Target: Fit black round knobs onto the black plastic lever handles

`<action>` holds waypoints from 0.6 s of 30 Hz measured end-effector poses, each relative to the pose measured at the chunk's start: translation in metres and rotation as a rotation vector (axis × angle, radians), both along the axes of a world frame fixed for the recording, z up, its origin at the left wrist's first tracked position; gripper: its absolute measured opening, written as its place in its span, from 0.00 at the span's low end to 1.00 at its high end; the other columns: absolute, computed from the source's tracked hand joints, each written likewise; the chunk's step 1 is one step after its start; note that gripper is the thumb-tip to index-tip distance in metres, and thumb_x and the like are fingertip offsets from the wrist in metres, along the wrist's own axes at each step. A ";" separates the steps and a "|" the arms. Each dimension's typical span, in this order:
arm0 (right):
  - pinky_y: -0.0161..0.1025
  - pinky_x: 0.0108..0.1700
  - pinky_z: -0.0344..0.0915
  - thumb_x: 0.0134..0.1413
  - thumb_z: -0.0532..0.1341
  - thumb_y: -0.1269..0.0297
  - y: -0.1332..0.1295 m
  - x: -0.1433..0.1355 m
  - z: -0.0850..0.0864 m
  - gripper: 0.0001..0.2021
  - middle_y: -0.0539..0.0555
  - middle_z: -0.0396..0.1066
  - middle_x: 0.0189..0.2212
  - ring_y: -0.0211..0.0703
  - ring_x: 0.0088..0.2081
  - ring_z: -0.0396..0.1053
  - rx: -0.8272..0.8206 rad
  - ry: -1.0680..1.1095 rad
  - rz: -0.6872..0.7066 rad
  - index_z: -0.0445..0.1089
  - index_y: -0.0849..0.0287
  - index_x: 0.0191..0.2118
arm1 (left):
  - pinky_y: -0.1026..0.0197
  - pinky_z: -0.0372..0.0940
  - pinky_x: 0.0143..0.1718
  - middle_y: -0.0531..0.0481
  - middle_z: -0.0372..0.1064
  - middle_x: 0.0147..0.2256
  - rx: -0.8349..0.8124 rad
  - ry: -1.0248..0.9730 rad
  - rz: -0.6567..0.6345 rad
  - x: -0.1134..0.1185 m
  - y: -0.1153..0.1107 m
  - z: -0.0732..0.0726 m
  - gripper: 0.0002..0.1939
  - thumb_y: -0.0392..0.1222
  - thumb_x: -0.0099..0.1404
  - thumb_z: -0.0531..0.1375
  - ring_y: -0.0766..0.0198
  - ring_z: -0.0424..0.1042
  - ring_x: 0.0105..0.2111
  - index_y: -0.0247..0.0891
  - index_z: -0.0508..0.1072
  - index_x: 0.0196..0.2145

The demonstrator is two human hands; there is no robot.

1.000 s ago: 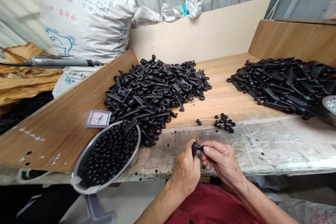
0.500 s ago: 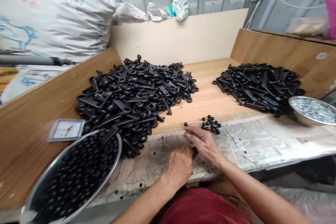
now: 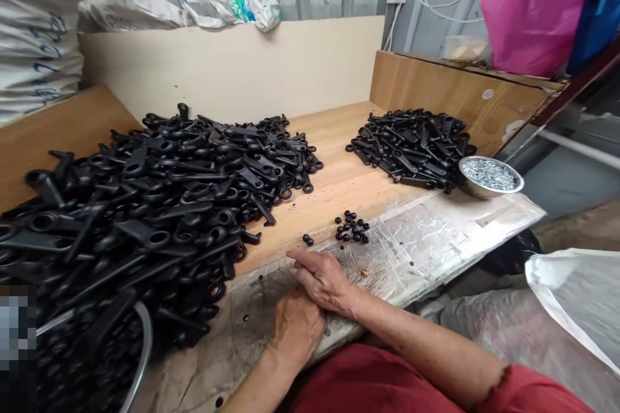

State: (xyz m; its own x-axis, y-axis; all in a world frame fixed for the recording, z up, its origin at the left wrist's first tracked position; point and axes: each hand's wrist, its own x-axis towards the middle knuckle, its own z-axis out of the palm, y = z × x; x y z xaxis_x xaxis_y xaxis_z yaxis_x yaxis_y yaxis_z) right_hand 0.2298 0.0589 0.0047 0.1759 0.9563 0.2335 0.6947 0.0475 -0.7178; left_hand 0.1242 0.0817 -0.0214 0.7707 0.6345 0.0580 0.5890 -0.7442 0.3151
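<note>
My left hand [image 3: 298, 324] rests at the front edge of the worktable, its fingers curled and hidden under the other hand. Over it lies my right hand [image 3: 323, 279], with its index finger pointing left and the other fingers bent; whatever it may hold is hidden. Just beyond the fingertips sit a few small black balls [image 3: 308, 240]. A group of similar black balls [image 3: 352, 227] lies a little to the right. The large pile of black lever-like parts [image 3: 194, 187] spreads over the left side of the table.
A smaller pile of black parts [image 3: 411, 145] is at the back right, beside a metal bowl of small silvery pieces [image 3: 490, 175]. At the lower left stands a large basin of black balls [image 3: 145, 342]. Wooden boards [image 3: 232, 71] wall the back and sides.
The view has swung to the right. My right hand has come over my left hand. The ball that was by its fingertips now lies with others on the table.
</note>
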 end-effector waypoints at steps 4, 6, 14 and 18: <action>0.27 0.38 0.65 0.57 0.54 0.68 -0.029 0.005 0.017 0.09 0.50 0.74 0.30 0.37 0.35 0.71 0.079 -0.162 0.156 0.71 0.54 0.39 | 0.58 0.64 0.28 0.40 0.74 0.27 -0.006 0.001 0.118 -0.015 0.003 0.008 0.13 0.29 0.54 0.50 0.51 0.74 0.29 0.33 0.74 0.29; 0.26 0.38 0.65 0.56 0.56 0.69 -0.043 0.008 0.023 0.10 0.49 0.74 0.32 0.36 0.35 0.72 0.099 -0.269 0.255 0.70 0.51 0.41 | 0.59 0.65 0.30 0.45 0.75 0.30 -0.061 -0.033 0.147 -0.022 0.002 0.008 0.13 0.30 0.53 0.50 0.53 0.74 0.32 0.36 0.73 0.32; 0.27 0.33 0.67 0.56 0.54 0.57 -0.044 0.073 0.016 0.12 0.47 0.75 0.29 0.33 0.29 0.72 0.020 -0.183 0.130 0.74 0.51 0.35 | 0.58 0.66 0.39 0.41 0.70 0.40 0.256 -0.482 0.144 -0.053 -0.012 -0.015 0.25 0.48 0.57 0.56 0.56 0.71 0.39 0.31 0.62 0.49; 0.37 0.26 0.67 0.52 0.53 0.50 -0.039 0.175 0.041 0.19 0.55 0.74 0.24 0.41 0.22 0.69 0.132 -0.214 -0.279 0.74 0.59 0.31 | 0.55 0.64 0.42 0.38 0.68 0.41 0.471 -0.501 0.254 -0.075 -0.010 -0.030 0.23 0.49 0.60 0.54 0.54 0.69 0.40 0.31 0.61 0.49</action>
State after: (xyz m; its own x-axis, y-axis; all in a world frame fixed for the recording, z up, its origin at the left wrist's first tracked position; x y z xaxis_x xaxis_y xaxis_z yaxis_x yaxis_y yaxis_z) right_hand 0.4049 0.0200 0.0455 0.3592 0.8377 0.4114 0.8276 -0.0822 -0.5552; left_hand 0.0492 0.0717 -0.0515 0.4128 0.6107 0.6757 0.6301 -0.7272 0.2723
